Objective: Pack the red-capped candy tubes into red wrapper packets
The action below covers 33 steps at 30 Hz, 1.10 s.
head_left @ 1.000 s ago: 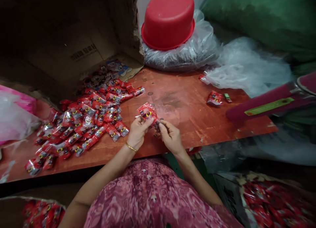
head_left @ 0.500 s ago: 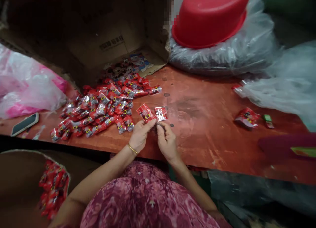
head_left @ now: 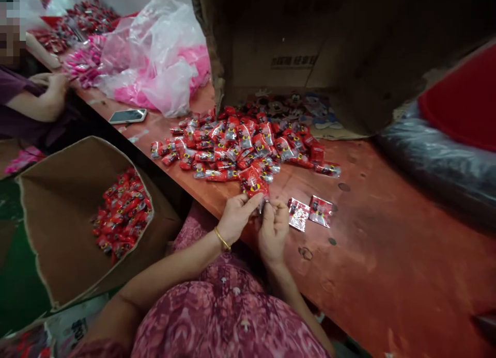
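Note:
My left hand (head_left: 237, 217) is closed on a red printed packet (head_left: 253, 183) and holds it upright over the table's front edge. Right against it, my right hand (head_left: 274, 229) pinches a small dark thing at the packet's lower end; the fingers hide most of it. Two flat, shiny red packets (head_left: 321, 211) lie on the table just to the right of my hands. Beyond my left hand spreads a heap of filled red packets (head_left: 232, 146).
A big open carton (head_left: 287, 48) stands behind the heap. At left a brown box (head_left: 58, 192) holds more red packets. A phone (head_left: 127, 115) and a pink-filled plastic bag (head_left: 155, 58) lie on the table. Another person's hand (head_left: 54, 92) shows at far left. A red basin (head_left: 465, 99) rests right.
My view has swung left, bringing the box and another person into sight. Both hands stay together at the packet. Two flat packets now lie beside them, where one showed before.

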Available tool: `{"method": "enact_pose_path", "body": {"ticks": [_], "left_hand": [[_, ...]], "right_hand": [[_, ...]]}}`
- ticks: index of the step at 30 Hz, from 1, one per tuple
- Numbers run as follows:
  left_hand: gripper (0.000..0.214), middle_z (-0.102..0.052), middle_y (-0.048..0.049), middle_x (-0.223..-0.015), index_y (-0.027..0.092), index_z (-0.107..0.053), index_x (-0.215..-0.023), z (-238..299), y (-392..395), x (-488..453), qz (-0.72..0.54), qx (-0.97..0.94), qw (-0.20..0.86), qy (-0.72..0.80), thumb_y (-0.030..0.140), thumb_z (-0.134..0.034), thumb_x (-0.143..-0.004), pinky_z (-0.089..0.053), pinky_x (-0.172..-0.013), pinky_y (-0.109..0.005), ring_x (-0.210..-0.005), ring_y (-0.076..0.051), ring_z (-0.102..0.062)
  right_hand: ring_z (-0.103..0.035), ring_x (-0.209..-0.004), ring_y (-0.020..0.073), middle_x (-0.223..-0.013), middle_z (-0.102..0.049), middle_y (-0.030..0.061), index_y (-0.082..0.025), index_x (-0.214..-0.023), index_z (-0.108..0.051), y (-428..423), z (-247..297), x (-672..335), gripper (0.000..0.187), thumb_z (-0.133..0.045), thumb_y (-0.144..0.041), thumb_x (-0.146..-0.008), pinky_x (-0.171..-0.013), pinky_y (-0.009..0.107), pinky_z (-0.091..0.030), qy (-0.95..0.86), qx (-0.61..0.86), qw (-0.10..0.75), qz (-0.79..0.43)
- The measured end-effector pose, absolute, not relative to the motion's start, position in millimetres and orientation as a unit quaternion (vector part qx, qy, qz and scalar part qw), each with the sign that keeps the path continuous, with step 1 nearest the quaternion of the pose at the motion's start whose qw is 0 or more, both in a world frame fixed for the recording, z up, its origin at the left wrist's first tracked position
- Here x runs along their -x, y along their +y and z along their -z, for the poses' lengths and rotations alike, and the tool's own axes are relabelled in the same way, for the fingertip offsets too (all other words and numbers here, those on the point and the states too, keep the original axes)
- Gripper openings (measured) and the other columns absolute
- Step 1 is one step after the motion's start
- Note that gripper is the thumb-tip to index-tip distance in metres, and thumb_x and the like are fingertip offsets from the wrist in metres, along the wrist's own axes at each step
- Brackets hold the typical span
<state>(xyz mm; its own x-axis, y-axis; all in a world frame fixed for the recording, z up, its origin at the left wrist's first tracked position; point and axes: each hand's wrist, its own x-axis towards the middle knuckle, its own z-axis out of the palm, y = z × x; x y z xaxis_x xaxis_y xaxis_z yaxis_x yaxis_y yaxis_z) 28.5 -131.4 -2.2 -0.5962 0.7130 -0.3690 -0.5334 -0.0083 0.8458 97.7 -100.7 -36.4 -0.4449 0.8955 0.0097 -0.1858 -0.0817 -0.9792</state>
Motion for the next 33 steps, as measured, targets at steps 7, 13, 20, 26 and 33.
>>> {"method": "enact_pose_path", "body": {"ticks": [7, 13, 20, 26, 33], "left_hand": [[0.032, -0.065, -0.0033, -0.065, 0.013, -0.069, -0.068, 4, -156, 14, -0.750, -0.074, 0.423, 0.504, 0.041, -0.076, -0.057, -0.044, -0.069, -0.025, -0.066, -0.013, -0.057], [0.027, -0.062, -0.0001, -0.058, 0.013, -0.066, -0.059, 8, -174, 40, -0.734, -0.027, 0.480, 0.479, 0.031, -0.081, -0.046, -0.041, -0.057, -0.022, -0.055, -0.010, -0.053], [0.032, -0.062, -0.0032, -0.059, 0.013, -0.071, -0.071, 6, -191, 65, -0.736, -0.047, 0.502, 0.451, 0.039, -0.077, -0.055, -0.033, -0.043, -0.023, -0.047, -0.010, -0.048], [0.029, -0.051, 0.0018, -0.050, 0.014, -0.069, -0.068, 15, -201, 62, -0.763, -0.035, 0.477, 0.434, 0.040, -0.076, -0.057, -0.023, -0.039, -0.022, -0.041, -0.005, -0.036], [0.029, -0.063, -0.0025, -0.065, 0.014, -0.069, -0.066, 30, -227, 70, -0.754, 0.065, 0.497, 0.424, 0.034, -0.078, -0.047, -0.041, -0.059, -0.023, -0.060, -0.012, -0.053]], "right_hand": [[-0.057, -0.078, 0.0135, -0.086, -0.055, 0.0020, -0.022, -0.096, -0.044, -111, 43, -73, 0.015, -0.045, -0.035, -0.088, -0.071, 0.028, -0.048, -0.665, 0.249, 0.340, -0.616], [-0.056, -0.070, 0.0121, -0.080, -0.055, 0.0006, -0.022, -0.093, -0.044, -125, 35, -50, 0.018, -0.047, -0.039, -0.086, -0.064, 0.026, -0.048, -0.669, 0.260, 0.326, -0.615], [-0.054, -0.047, 0.0111, -0.059, -0.055, -0.0061, -0.025, -0.102, -0.044, -128, 35, -33, 0.028, -0.049, -0.046, -0.083, -0.054, 0.026, -0.047, -0.613, 0.224, 0.201, -0.730], [-0.056, -0.047, 0.0141, -0.055, -0.060, -0.0043, -0.027, -0.088, -0.053, -128, 31, -24, 0.018, -0.058, -0.041, -0.078, -0.051, 0.027, -0.048, -0.675, 0.280, 0.212, -0.649], [-0.049, -0.045, 0.0108, -0.054, -0.055, -0.0032, -0.019, -0.070, -0.055, -127, 65, -2, 0.031, -0.073, -0.042, -0.062, -0.044, 0.023, -0.041, -0.775, 0.228, 0.287, -0.515]]}}
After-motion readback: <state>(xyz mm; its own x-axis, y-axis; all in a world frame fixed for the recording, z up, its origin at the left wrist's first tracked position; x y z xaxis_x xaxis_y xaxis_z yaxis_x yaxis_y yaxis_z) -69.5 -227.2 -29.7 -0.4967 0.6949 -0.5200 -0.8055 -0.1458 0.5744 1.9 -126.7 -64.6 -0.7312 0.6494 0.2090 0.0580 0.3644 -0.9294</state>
